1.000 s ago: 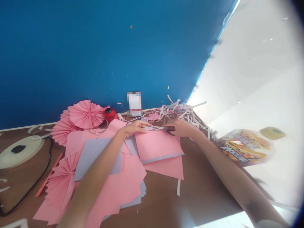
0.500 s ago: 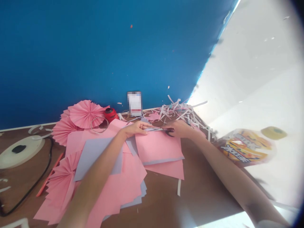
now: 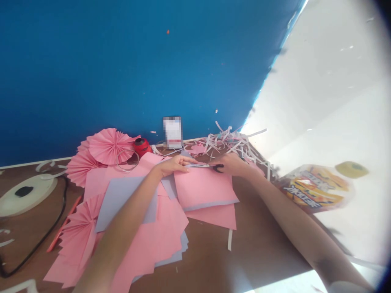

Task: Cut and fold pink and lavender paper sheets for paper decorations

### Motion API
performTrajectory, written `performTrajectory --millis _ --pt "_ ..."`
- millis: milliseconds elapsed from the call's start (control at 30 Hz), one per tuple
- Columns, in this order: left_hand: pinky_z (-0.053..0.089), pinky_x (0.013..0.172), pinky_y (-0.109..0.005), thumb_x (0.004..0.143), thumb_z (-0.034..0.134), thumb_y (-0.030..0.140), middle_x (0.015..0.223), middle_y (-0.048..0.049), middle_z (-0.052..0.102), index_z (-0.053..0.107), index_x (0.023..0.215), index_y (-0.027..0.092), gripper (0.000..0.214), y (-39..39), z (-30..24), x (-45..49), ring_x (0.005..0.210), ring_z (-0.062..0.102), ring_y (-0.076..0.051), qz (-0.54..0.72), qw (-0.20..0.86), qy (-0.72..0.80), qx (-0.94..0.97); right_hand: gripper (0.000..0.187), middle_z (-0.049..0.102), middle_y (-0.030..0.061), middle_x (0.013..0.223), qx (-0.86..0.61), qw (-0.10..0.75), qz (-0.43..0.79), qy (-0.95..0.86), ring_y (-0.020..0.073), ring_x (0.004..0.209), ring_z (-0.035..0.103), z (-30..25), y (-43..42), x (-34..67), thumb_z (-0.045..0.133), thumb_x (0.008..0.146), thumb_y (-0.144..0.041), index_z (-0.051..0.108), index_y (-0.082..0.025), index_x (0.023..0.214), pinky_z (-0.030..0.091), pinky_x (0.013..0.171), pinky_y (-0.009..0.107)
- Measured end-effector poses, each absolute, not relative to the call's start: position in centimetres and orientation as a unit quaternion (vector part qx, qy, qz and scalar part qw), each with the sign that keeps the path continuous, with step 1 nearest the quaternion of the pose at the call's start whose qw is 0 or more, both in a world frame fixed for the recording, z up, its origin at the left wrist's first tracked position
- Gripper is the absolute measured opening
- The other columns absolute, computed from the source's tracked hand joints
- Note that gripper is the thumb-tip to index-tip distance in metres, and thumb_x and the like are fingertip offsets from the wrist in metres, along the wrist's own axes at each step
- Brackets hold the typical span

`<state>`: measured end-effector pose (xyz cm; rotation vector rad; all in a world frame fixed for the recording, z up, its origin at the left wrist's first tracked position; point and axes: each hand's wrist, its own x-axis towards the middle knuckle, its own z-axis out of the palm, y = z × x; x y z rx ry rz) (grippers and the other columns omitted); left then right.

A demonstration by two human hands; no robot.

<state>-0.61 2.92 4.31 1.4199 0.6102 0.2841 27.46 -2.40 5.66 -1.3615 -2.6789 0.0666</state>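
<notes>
A pink paper sheet (image 3: 204,188) lies on top of a loose pile of pink and lilac sheets on the brown floor. My left hand (image 3: 174,164) pinches the far edge of this sheet. My right hand (image 3: 232,163) is closed round the dark handles of a pair of scissors (image 3: 207,166), whose blades point left along that same edge towards my left fingers. The blades are thin and I cannot make out how far apart they are.
Folded pink paper fans (image 3: 107,145) and a red tool (image 3: 142,146) lie at the back left by the blue wall. A heap of white paper strips (image 3: 232,142) lies behind my hands. A white round device (image 3: 26,193) with a black cable sits left; a snack bag (image 3: 314,189) right.
The scissors and my right hand have crept slightly left along the paper's far edge. My left hand keeps its pinch in place.
</notes>
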Motion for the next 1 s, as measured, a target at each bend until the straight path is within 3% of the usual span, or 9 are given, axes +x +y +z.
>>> performTrajectory --millis 267,467,667,1000 --pt "0.049 0.075 -0.025 0.069 0.078 0.027 0.1 -0.0087 0.069 0.061 0.12 0.017 0.055 3.0 3.8 -0.7 0.085 0.065 -0.016 0.111 0.726 0.298 0.61 0.047 0.071 -0.001 0.107 -0.441 0.102 0.027 -0.891 0.0167 0.086 0.065 5.4 -2.2 27.5 0.05 0.076 -0.01 0.068 -0.033 0.114 0.037 0.064 0.024" --pt "0.048 0.075 -0.025 0.069 0.078 0.032 0.097 -0.0077 0.07 0.068 0.1 0.014 0.037 2.8 3.7 -0.6 0.082 0.065 -0.016 0.135 0.704 0.324 0.617 0.045 0.071 0.0 0.107 -0.487 0.069 -0.003 -0.871 0.0187 0.086 0.065 5.7 -2.2 27.7 0.051 0.077 -0.013 0.067 -0.032 0.115 0.039 0.064 0.025" --pt "0.045 0.067 -0.023 0.068 0.078 0.035 0.091 -0.0075 0.069 0.068 0.094 0.013 0.035 3.2 2.9 -0.5 0.076 0.063 -0.014 0.222 0.686 0.366 0.588 0.042 0.071 0.0003 0.11 -0.534 0.056 -0.037 -0.843 0.0214 0.088 0.065 5.9 -2.3 27.8 0.051 0.08 -0.018 0.068 -0.034 0.114 0.04 0.066 0.027" --pt "0.047 0.072 -0.029 0.066 0.078 0.039 0.088 -0.0086 0.07 0.07 0.091 0.013 0.037 3.1 3.2 -0.6 0.078 0.064 -0.018 0.188 0.666 0.352 0.63 0.041 0.073 0.0004 0.101 -0.498 0.127 0.004 -0.858 0.0185 0.081 0.065 5.1 -2.3 27.7 0.052 0.077 -0.017 0.069 -0.031 0.112 0.039 0.066 0.026"
